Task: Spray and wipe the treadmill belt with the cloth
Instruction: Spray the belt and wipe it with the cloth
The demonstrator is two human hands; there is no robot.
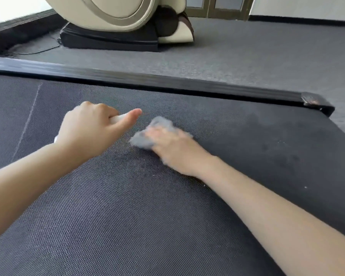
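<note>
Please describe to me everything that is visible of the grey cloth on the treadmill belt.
The cloth is light grey and looks soft, like a small rag. It is crumpled, not folded, and blurred. It lies on the dark woven belt. The right hand rests on top and covers its near part; the blur hides whether the fingers curl. The left hand, gripping a white bottle, is close but apart.

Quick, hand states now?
Left hand: grips a white rounded object, thumb out.
Right hand: on crumpled grey cloth; blurred, grip cannot be told.
</note>
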